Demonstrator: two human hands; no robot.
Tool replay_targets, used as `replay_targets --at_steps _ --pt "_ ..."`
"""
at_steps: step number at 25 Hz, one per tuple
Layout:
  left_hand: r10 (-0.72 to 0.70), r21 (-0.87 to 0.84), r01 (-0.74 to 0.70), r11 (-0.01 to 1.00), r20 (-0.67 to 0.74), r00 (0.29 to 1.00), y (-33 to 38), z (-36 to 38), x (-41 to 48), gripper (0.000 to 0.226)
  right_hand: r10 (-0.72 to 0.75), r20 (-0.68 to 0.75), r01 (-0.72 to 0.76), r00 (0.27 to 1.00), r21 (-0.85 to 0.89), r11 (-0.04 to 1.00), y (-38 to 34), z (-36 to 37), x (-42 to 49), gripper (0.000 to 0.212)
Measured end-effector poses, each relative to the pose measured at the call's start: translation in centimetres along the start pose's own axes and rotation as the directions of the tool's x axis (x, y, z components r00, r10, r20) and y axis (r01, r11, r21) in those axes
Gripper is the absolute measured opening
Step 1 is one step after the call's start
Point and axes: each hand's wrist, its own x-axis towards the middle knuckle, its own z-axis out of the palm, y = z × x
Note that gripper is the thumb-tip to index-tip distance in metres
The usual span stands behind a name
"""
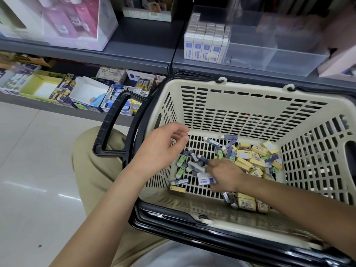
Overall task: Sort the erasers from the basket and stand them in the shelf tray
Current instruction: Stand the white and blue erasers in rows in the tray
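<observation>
In the basket (250, 105), white-blue erasers (206, 180) lying flat and crosswise are gripped by the nearer right hand (224, 176); the left hand (163, 145) is held loosely curled and empty, and the shelf tray (279, 54) is set ahead and above.

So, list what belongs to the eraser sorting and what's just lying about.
Job: beige slotted plastic basket; blue, yellow and green sleeved erasers; clear plastic shelf tray; right hand gripping some.
Lying about: pink-and-white printed carton; yellow cardboard box; white cardboard tray.

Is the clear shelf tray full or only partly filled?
Partly filled. White-and-blue erasers stand upright in rows at the left end of the clear tray; the rest, to the right, shows bare.
</observation>
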Motion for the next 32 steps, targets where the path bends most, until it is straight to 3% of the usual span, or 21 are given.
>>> replay_targets --at_steps 2,6,8,12,14,19,22,24,25,27,28,30,32 --pt "-0.001 0.006 0.001 1.000 0.004 1.000 0.0 0.0 0.0 0.020 0.039 -0.029 -0.038 0.999 0.038 0.999 1.2 -0.3 -0.6 0.040" --pt "-0.007 0.004 0.007 1.000 0.008 1.000 -0.1 -0.1 0.1 0.020 0.255 -0.168 -0.195 0.952 0.307 0.931 1.5 -1.5 0.4 0.038" --pt "-0.003 -0.001 0.003 1.000 0.007 1.000 0.0 -0.1 0.1 0.020 0.300 -0.172 -0.238 0.938 0.307 0.921 1.0 -2.2 1.7 0.038" --pt "0.007 -0.002 -0.007 1.000 -0.002 1.000 0.1 0.0 0.0 0.019 0.165 -0.105 -0.165 0.981 0.012 0.986 -0.4 -1.8 3.6 0.043" --pt "0.004 0.006 -0.004 1.000 -0.002 1.000 0.0 0.0 0.1 0.019 0.148 -0.104 -0.152 0.983 -0.032 0.988 -0.5 -1.7 3.9 0.043" --pt "0.008 0.007 -0.008 1.000 0.014 1.000 0.2 0.0 0.0 0.021 0.143 -0.075 -0.138 0.987 0.066 0.988 -0.2 -2.7 3.1 0.034" --pt "-0.145 -0.078 0.147 0.986 0.033 0.989 0.8 -0.2 0.6 0.029 0.086 -0.189 -0.050 0.978 0.190 0.981 0.3 -6.0 1.2 0.038" --pt "-0.388 -0.170 0.415 0.893 0.173 0.905 1.6 -0.1 1.6 0.048 -0.074 -0.365 0.147 0.928 0.176 0.973 0.3 -8.9 -0.5 0.043" --pt "-0.483 -0.213 0.560 0.801 0.323 0.814 2.1 -0.1 2.0 0.059 -0.155 -0.429 0.240 0.890 0.151 0.959 0.0 -10.3 -1.3 0.044" --pt "-0.500 -0.214 0.733 0.646 0.607 0.618 3.1 0.2 2.6 0.072 -0.250 -0.479 0.348 0.841 0.126 0.929 -0.9 -12.4 -2.6 0.042" --pt "-0.464 -0.205 0.762 0.614 0.688 0.558 3.3 0.2 2.7 0.074 -0.265 -0.486 0.369 0.833 0.131 0.920 -1.2 -13.1 -3.0 0.040" --pt "-0.386 -0.253 0.769 0.587 0.747 0.541 3.5 0.0 2.6 0.065 -0.259 -0.508 0.391 0.821 0.170 0.905 -1.6 -13.5 -3.4 0.036" --pt "-0.334 -0.322 0.733 0.599 0.732 0.594 3.3 -0.1 2.2 0.050 -0.179 -0.518 0.374 0.836 0.301 0.877 -1.4 -13.4 -3.6 0.044"
